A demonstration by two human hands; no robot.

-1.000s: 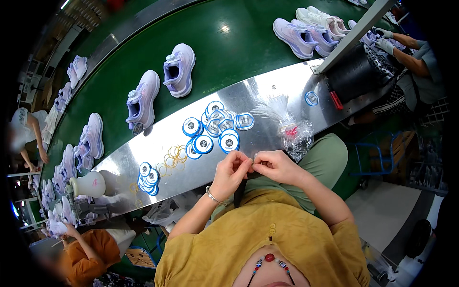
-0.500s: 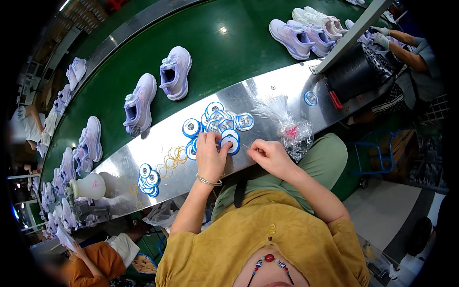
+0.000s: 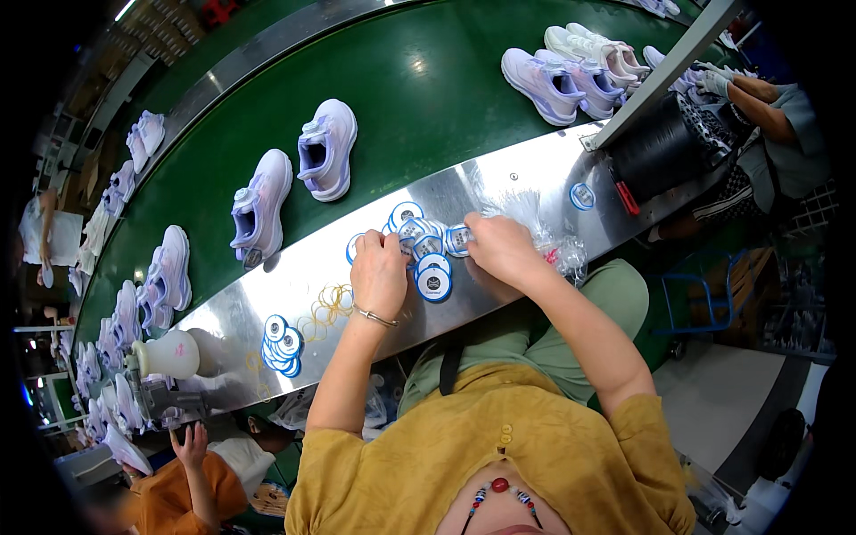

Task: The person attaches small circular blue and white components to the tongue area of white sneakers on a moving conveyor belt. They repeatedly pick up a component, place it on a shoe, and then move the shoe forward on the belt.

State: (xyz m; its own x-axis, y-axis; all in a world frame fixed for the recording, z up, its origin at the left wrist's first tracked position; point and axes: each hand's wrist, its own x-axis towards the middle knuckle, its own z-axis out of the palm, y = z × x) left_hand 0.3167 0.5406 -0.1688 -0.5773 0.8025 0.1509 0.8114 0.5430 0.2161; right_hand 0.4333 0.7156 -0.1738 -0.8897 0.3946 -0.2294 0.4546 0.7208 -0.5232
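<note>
Both hands rest on a pile of round blue-and-white tags [image 3: 424, 250] on a shiny metal ledge [image 3: 499, 192]. My left hand [image 3: 378, 272] lies palm down over the pile's left side, fingers curled on the tags. My right hand [image 3: 501, 250] covers the pile's right side, beside a clear plastic bag [image 3: 555, 242] with something pink inside. One tag [image 3: 434, 283] lies just in front, between the hands. Whether either hand grips a tag is hidden.
A second small stack of tags [image 3: 280, 344] and loose yellow rubber bands [image 3: 330, 303] lie to the left. White-lilac sneakers [image 3: 328, 147] ride a green conveyor belt [image 3: 428, 98] beyond the ledge. A black spool [image 3: 662, 147] stands right. Other workers sit lower left [image 3: 192, 481] and upper right [image 3: 758, 94].
A second ago my hands were held together near my body. First the left, then the right reached forward onto the tag pile.
</note>
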